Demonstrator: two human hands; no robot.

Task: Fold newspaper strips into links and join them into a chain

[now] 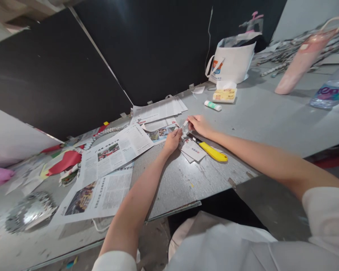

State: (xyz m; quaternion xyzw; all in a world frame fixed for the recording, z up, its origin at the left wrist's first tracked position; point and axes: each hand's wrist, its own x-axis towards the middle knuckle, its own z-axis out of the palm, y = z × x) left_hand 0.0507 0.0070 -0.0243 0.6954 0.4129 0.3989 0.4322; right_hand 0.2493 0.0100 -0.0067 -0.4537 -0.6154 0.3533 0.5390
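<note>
Yellow cutter [214, 151] at my hands' 4 o'clock; printed paper slips [197, 149] at 5. My left hand [173, 140], fingers curled, pinches small paper strip [185, 124]; my right hand [196, 124], thumb to fingers, pinches far end. Strip between hands. Glue stick [213, 105] beyond, toward 1 o'clock.

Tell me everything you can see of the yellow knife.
The yellow knife has a plastic-looking handle and a slim, dark front end; any blade edge is indistinct. It lies on the table along printed paper pieces, unheld, its front end pointing between the left hand and right hand. Whether it overlaps the paper is unclear.
</note>
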